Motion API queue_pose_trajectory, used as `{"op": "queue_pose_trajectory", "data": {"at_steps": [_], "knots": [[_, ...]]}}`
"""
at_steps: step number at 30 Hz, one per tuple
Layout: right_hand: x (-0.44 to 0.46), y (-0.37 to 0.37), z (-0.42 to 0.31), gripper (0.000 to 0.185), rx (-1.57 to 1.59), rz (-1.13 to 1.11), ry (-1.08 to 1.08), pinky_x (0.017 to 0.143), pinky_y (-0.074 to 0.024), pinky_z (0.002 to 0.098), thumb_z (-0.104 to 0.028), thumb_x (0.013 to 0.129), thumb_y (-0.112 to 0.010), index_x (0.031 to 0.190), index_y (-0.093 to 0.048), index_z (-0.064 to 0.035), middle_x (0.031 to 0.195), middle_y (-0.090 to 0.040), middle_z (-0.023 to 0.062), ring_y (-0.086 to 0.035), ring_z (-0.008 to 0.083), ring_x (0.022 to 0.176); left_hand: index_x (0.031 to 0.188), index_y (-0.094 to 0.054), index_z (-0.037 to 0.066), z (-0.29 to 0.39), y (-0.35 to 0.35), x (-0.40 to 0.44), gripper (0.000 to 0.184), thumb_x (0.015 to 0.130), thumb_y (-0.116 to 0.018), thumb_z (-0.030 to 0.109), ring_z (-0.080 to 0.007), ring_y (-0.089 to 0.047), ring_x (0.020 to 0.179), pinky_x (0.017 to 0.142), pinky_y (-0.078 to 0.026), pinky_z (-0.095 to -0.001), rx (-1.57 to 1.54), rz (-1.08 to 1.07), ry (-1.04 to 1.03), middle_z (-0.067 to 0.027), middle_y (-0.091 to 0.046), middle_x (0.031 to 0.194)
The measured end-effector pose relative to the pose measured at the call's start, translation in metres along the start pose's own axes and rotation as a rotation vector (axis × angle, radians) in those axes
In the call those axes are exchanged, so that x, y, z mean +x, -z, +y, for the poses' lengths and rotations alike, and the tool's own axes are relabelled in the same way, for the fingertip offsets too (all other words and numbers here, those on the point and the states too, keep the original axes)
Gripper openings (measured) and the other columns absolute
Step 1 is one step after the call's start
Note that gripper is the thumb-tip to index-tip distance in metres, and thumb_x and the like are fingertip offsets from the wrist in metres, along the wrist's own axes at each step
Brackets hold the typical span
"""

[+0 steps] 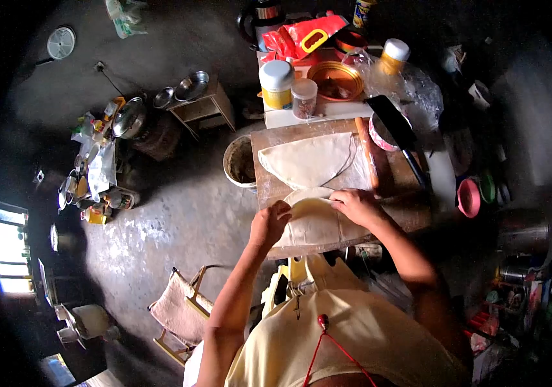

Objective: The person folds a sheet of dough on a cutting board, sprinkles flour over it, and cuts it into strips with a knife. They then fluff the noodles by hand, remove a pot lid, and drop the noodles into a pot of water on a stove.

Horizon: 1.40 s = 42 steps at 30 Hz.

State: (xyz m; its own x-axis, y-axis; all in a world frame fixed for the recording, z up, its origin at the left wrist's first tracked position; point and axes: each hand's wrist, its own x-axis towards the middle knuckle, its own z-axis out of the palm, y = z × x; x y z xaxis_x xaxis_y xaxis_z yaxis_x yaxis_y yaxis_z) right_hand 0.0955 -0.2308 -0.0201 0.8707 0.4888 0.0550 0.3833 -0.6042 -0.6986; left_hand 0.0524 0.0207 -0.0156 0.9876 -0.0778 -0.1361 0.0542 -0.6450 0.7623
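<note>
A thin sheet of dough (321,227) lies on the near part of a floured wooden board (268,138). My left hand (272,222) is closed on its left edge, fingers pinched together. With bent fingers, my right hand (355,206) grips the sheet's upper right edge, which is lifted and curved between the hands. Just beyond them, a second flat, roughly half-round piece of dough (308,158) rests on the board. A wooden rolling pin (366,155) lies to its right. Farther right is a dark-bladed cleaver (392,122), partly over a patterned bowl (382,137).
Behind the board, a white table (276,117) holds lidded jars (278,84), an orange-brown bowl (335,80) and a red bag (301,39). A bucket (240,161) stands left of the board. A folding stool (182,309) is on the floor at lower left.
</note>
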Motion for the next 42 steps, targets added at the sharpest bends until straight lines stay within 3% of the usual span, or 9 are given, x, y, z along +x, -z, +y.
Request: {"op": "queue_pose_trajectory", "data": {"at_steps": [8,14,17,21,26,32,34,35,42], "knots": [[0.071,0.025,0.016,0.033,-0.211,0.126,0.028,0.079,-0.0458,0.0393,-0.009,0.073,-0.064,0.104,-0.053,-0.0053,0.101,-0.053,0.0145,-0.054,0.0327,0.094,0.089,-0.062,0.011,-0.004,-0.009,0.014,0.026,0.074,-0.061,0.032,-0.0268,-0.063,0.075,0.073,-0.045,-0.0387,0.110,0.010,0.016,-0.0073,-0.066,0.082],[0.130,0.028,0.057,0.048,-0.380,0.229,0.106,0.091,-0.0351,0.0422,-0.014,0.067,-0.071,0.108,-0.049,-0.0046,0.109,-0.049,0.0149,-0.044,0.0326,0.106,0.086,-0.061,0.009,0.006,-0.006,0.026,0.017,0.075,-0.065,0.022,-0.0241,-0.064,0.076,0.067,-0.050,-0.0358,0.099,0.074,-0.034,-0.0071,-0.065,0.083],[0.137,0.047,0.040,0.049,-0.547,0.017,-0.172,0.092,-0.0324,0.0401,-0.019,0.063,-0.075,0.105,-0.050,-0.0083,0.105,-0.050,0.0128,-0.043,0.0292,0.107,0.087,-0.062,0.010,0.006,0.002,0.042,0.018,0.074,-0.066,0.021,-0.0240,-0.063,0.076,0.069,-0.049,-0.0367,0.077,0.094,-0.032,-0.0069,-0.064,0.087],[0.136,0.046,0.058,0.024,-0.561,-0.007,-0.004,0.083,-0.0360,0.0395,-0.018,0.063,-0.071,0.079,-0.054,-0.0113,0.091,-0.052,0.0066,-0.048,0.0266,0.096,0.112,-0.054,0.013,-0.003,0.010,0.078,0.045,0.070,-0.070,0.020,-0.0271,-0.050,0.104,0.089,-0.036,-0.0423,0.210,0.179,-0.181,-0.0066,-0.055,0.112],[0.107,0.042,0.020,0.018,-0.360,0.167,0.089,0.059,-0.0432,0.0528,-0.010,0.074,-0.057,0.088,-0.047,-0.0077,0.071,-0.057,0.0223,-0.059,0.0421,0.071,0.129,-0.041,0.014,-0.023,0.007,0.133,0.067,0.069,-0.070,0.021,-0.0269,-0.041,0.117,0.095,-0.032,-0.0437,0.418,0.175,-0.255,-0.0064,-0.047,0.126],[0.095,0.009,0.050,0.015,-0.166,0.326,-0.069,0.059,-0.0461,0.0414,-0.009,0.075,-0.059,0.088,-0.052,-0.0067,0.073,-0.059,0.0162,-0.060,0.0343,0.069,0.088,-0.063,0.012,-0.011,0.025,0.167,0.037,0.064,-0.073,0.038,-0.0260,-0.048,0.105,0.088,-0.033,-0.0436,0.630,0.091,-0.274,-0.0048,-0.059,0.098],[0.096,0.005,0.072,0.011,0.246,0.370,-0.128,0.063,-0.0460,0.0351,-0.009,0.075,-0.060,0.084,-0.055,-0.0030,0.073,-0.059,0.0114,-0.059,0.0242,0.069,0.081,-0.063,0.013,-0.003,0.032,0.174,0.030,0.067,-0.072,0.037,-0.0265,-0.053,0.098,0.086,-0.034,-0.0447,0.617,-0.041,-0.220,-0.0052,-0.061,0.092],[0.092,0.012,0.079,0.011,0.267,0.314,-0.218,0.066,-0.0447,0.0315,-0.008,0.075,-0.060,0.082,-0.056,-0.0013,0.073,-0.058,0.0094,-0.056,0.0171,0.073,0.082,-0.062,0.013,0.003,0.036,0.178,0.025,0.069,-0.069,0.033,-0.0281,-0.058,0.087,0.086,-0.034,-0.0455,0.585,-0.099,-0.224,-0.0077,-0.063,0.084],[0.079,0.038,0.083,0.011,0.215,0.272,-0.415,0.069,-0.0447,0.0348,-0.005,0.075,-0.059,0.084,-0.055,-0.0014,0.075,-0.059,0.0120,-0.057,0.0211,0.075,0.083,-0.063,0.009,0.027,0.029,0.189,0.023,0.070,-0.065,0.029,-0.0285,-0.063,0.076,0.065,-0.049,-0.0366,0.429,-0.124,-0.218,-0.0114,-0.065,0.082]]}}
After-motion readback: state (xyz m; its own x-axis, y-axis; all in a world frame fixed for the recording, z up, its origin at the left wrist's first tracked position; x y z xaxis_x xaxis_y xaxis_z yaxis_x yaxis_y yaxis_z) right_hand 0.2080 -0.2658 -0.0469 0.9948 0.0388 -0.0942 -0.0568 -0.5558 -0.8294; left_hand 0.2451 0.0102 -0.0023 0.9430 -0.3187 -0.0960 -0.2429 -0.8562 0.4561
